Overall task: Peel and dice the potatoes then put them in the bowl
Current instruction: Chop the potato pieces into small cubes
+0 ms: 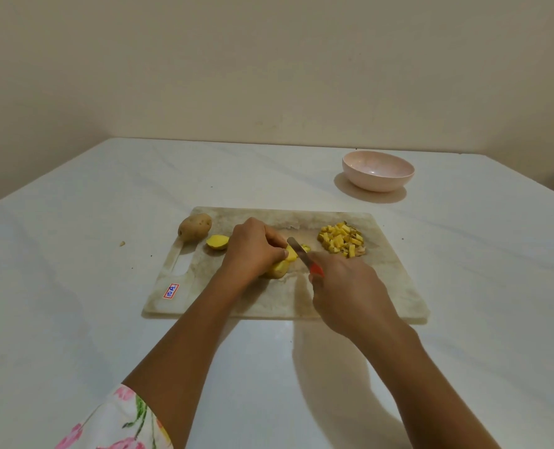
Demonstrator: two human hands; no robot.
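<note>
1. The yellow potato piece [280, 267] lies mid cutting board [389, 286], and the left hand [253, 251] curls over it, pinning it.
2. The right hand [347, 290] grips a red-handled knife [300, 252], its blade at the cut end.
3. Potato dice [340, 243] are heaped to the right, with a potato half [217, 242] and an unpeeled potato [194, 226] to the left. The pink bowl [378, 171] stands well apart.

This is looking like a home kitchen: a worn cutting board [269, 306] with diced potato [340, 242] and a pink bowl [378, 171] are lying on a white table [75, 254] that is standing against a plain cream wall [269, 59].
</note>
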